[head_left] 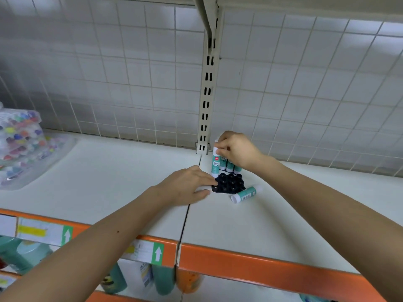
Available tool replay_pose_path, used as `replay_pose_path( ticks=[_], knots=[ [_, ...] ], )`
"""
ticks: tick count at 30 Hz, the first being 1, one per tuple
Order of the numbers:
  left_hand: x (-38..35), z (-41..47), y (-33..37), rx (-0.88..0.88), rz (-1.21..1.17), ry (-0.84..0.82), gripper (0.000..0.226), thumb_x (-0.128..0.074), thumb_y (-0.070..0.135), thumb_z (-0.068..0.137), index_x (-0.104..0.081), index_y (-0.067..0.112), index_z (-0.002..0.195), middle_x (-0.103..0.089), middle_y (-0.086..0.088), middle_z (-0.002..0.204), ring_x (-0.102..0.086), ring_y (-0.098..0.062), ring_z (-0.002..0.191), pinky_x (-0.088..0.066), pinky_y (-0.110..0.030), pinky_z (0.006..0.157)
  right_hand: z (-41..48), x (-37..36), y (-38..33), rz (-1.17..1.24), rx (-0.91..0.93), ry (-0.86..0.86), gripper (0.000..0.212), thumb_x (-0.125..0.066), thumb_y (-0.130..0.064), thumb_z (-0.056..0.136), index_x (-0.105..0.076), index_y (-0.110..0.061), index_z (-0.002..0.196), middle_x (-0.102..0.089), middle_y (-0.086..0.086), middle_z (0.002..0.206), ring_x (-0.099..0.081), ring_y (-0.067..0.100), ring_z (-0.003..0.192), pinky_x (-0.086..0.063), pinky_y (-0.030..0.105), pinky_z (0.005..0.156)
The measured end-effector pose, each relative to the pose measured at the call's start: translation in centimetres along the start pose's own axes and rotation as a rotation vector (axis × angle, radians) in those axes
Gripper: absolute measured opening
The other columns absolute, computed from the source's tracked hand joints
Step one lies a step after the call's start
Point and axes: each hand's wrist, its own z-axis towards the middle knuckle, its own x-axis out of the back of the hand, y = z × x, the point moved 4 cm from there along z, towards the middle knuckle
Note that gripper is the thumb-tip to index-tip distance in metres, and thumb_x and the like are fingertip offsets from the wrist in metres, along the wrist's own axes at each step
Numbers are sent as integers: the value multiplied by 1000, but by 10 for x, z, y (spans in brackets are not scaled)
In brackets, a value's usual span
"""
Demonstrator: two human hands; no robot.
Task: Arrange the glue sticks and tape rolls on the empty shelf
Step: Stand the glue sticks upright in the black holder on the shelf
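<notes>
We face a white store shelf (109,175) backed by a wire grid (130,83), with a slotted upright (206,94) splitting the back and an orange rail (261,260) along the front edge.

Our right hand (236,149) pinches the white cap of a glue stick (215,164) from above, fingers curled round its top. That stick stands upright at the back left corner of a black tray (229,184), its foot at or in a socket; we cannot tell whether it is fully seated. Our left hand (185,186) lies flat and relaxed on the shelf, its straight fingertips touching the tray's left edge, seemingly to steady it.

Behind the held stick, a few more sticks (230,165) stand in the tray's back row, partly hidden by the right hand. The nearer sockets are bare.

The coming move likely turns on the loose stick (245,194). It lies on its side on the shelf, just beside the tray's front right corner, its long axis running from near left to far right. It sits below and slightly right of the right hand, which is the nearer one; the left would have to cross the tray. It has a teal label and white ends, like the others.

Bagged coloured goods (19,138) sit at the far left. No tape rolls show.
</notes>
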Motion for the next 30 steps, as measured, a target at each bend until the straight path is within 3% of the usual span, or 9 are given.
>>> replay_pose_path(
  ticks=[4,15,21,23,27,30],
  knots=[
    [1,0,2,11,30,-39,39,-45,33,94,-46,33,133,-47,17,137,-39,-11,119,-41,-30,96,-6,-5,-4,57,23,79,24,-53,-12,90,-66,-4,109,-56,13,118,-56,26,104,-33,16,83],
    [-1,-4,8,66,-14,-38,41,-43,30,94,-42,33,135,-44,20,139,-39,-11,117,-43,-34,95,-20,-7,1,177,58,213,24,-59,-8,86,-65,-1,108,-63,16,105,-60,26,95,-37,14,82],
    [-4,-6,9,80,-25,-24,44,-42,29,95,-37,33,138,-40,18,142,-38,-12,119,-40,-32,98,-35,-19,1,378,5,385,23,-59,-5,86,-66,-2,107,-64,12,103,-54,10,86,-32,-6,77],
    [-3,-7,9,85,-24,-40,45,-42,30,95,-36,32,139,-40,17,143,-37,-13,120,-40,-34,99,-34,-20,-2,365,-4,380,24,-58,-6,87,-65,-2,109,-64,11,106,-57,13,88,-31,-6,77],
    [0,-6,12,83,40,-76,47,-41,32,95,-33,30,141,-36,16,145,-35,-15,121,-40,-33,98,-32,-14,0,349,-35,328,30,-57,-11,88,-62,-12,117,-64,7,107,-60,20,90,-37,7,80],
    [3,-4,18,75,86,-42,45,-41,34,95,-36,28,139,-36,15,145,-35,-16,122,-39,-30,95,-39,-1,7,491,-102,205,46,-58,-12,86,-49,-24,129,-64,-2,102,-60,12,80,-41,0,73]
  ],
)
